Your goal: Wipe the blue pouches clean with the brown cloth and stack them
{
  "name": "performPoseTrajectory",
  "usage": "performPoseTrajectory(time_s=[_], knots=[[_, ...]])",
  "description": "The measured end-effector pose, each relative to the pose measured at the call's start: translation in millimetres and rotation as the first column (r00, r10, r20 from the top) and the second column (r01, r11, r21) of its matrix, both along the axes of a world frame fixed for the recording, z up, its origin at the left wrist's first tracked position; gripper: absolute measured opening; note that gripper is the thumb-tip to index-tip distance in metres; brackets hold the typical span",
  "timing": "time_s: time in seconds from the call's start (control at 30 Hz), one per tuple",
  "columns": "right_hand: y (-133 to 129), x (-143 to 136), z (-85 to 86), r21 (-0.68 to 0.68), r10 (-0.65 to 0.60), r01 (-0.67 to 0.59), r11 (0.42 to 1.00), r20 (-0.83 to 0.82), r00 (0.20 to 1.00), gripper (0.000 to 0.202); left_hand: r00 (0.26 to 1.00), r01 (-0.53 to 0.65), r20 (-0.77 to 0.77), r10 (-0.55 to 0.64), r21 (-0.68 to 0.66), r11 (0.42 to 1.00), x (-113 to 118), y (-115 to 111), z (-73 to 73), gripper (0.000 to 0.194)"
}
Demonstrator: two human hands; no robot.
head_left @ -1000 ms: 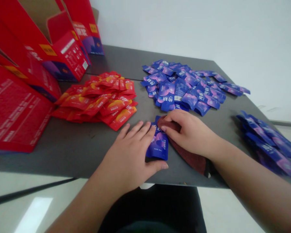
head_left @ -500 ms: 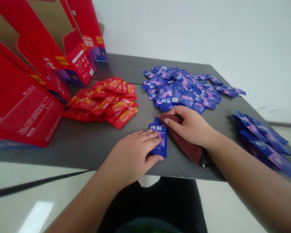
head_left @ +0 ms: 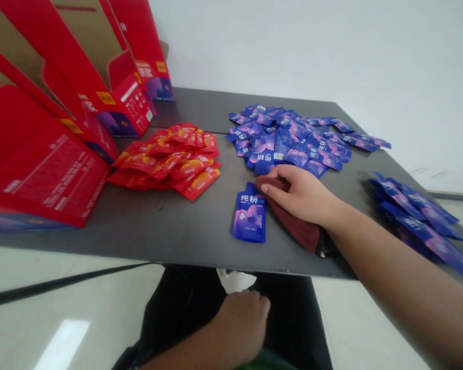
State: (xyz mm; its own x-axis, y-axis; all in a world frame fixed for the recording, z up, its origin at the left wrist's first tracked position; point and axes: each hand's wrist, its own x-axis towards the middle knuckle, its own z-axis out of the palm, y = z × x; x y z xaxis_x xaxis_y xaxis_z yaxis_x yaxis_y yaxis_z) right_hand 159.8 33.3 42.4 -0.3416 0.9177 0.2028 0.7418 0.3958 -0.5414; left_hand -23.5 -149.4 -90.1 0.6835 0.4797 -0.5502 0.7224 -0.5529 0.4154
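Note:
A single blue pouch [head_left: 250, 216] lies flat on the grey table [head_left: 177, 234], its printed side up. My right hand [head_left: 299, 195] grips a brown cloth [head_left: 299, 228] just right of that pouch, with the cloth's tip touching its upper corner. Below the table edge, over my lap, is my left hand [head_left: 244, 321] with its fingers curled; whatever it may hold is hidden. Behind my right hand spreads a pile of blue pouches [head_left: 293, 136]. A heap of red pouches [head_left: 173, 159] sits to the left of the single pouch.
Open red cartons [head_left: 54, 174] stand along the table's left side. Another stack of blue pouches [head_left: 420, 218] lies near the right edge. A white wall [head_left: 273, 46] rises behind the table. Something white [head_left: 235, 280] shows below the front edge.
My left hand has come off the blue pouch and dropped back below the table edge, its fingers now curled. My right hand stays on the cloth. The view has shifted slightly.

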Motion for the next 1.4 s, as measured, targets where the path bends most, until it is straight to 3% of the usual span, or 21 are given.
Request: performPoseTrajectory(time_s=[0.07,0.17,0.27,0.4,0.57,0.63,0.8,0.93,1.03,1.13,1.17,1.2,1.23,1.27,1.33,1.4], knots=[[0,0,-0.1,0.000,0.000,0.000,1.000,-0.001,1.000,0.017,0.988,-0.027,-0.151,0.022,-0.032,0.999,-7,11,-24.4,0.027],[0,0,-0.5,0.001,0.004,-0.004,1.000,-0.007,1.000,0.017,0.961,0.023,-0.268,-0.060,-0.138,0.990,-11,25,-44.1,0.039],[-1,0,-0.5,0.001,0.005,-0.005,1.000,-0.008,1.000,0.017,0.937,0.120,-0.294,-0.187,-0.232,0.965,-1,27,-51.2,0.036],[-2,0,0.7,-0.014,0.009,-0.009,1.000,-0.010,1.000,0.017,0.919,0.246,-0.264,-0.292,-0.194,0.950,16,17,-55.5,0.038],[-2,0,1.4,-0.018,0.021,-0.021,1.000,-0.008,1.000,0.017,0.897,0.394,-0.176,-0.406,-0.099,0.914,15,8,-52.9,0.019],[-1,0,0.7,-0.015,0.023,-0.023,1.000,-0.010,1.000,0.016,0.902,0.417,-0.107,-0.418,-0.029,0.908,9,11,-46.1,0.021],[-1,0,0.6,-0.002,0.041,-0.041,0.999,0.010,0.999,0.017,0.920,0.375,0.048,-0.388,0.174,0.910,-3,26,-28.1,0.041],[-3,0,2.0,-0.002,0.063,-0.063,0.998,0.029,0.998,0.017,0.918,0.328,0.126,-0.376,0.295,0.897,-7,25,-23.2,0.036],[-4,0,2.2,-0.003,0.075,-0.075,0.997,0.037,0.996,0.017,0.918,0.267,0.181,-0.352,0.373,0.889,-12,14,-4.7,0.024],[-5,0,2.5,-0.010,0.085,-0.084,0.996,0.039,0.996,0.014,0.859,0.194,0.333,-0.389,0.493,0.848,-21,12,41.3,0.029],[-5,0,2.7,-0.013,0.087,-0.086,0.996,0.038,0.996,0.014,0.793,0.075,0.445,-0.416,0.607,0.791,-24,16,60.2,0.024],[-5,-1,2.8,-0.014,0.087,-0.086,0.996,0.034,0.996,0.013,0.765,-0.116,0.524,-0.374,0.683,0.721,-26,21,78.7,0.013],[-4,-1,2.9,-0.014,0.085,-0.084,0.996,0.028,0.996,0.014,0.746,-0.307,0.597,-0.293,0.700,0.644,-28,29,95.6,0.009],[-4,-1,2.9,-0.014,0.080,-0.079,0.997,0.019,0.997,0.015,0.758,-0.407,0.626,-0.182,0.672,0.618,-29,39,109.6,0.010],[-4,-1,2.6,-0.016,0.067,-0.067,0.998,0.004,0.998,0.016,0.781,-0.529,0.621,0.064,0.603,0.597,-27,59,127.1,0.026],[-4,-1,2.4,-0.022,0.059,-0.059,0.998,0.000,0.998,0.017,0.793,-0.559,0.568,0.218,0.539,0.629,-21,76,131.4,0.048]])
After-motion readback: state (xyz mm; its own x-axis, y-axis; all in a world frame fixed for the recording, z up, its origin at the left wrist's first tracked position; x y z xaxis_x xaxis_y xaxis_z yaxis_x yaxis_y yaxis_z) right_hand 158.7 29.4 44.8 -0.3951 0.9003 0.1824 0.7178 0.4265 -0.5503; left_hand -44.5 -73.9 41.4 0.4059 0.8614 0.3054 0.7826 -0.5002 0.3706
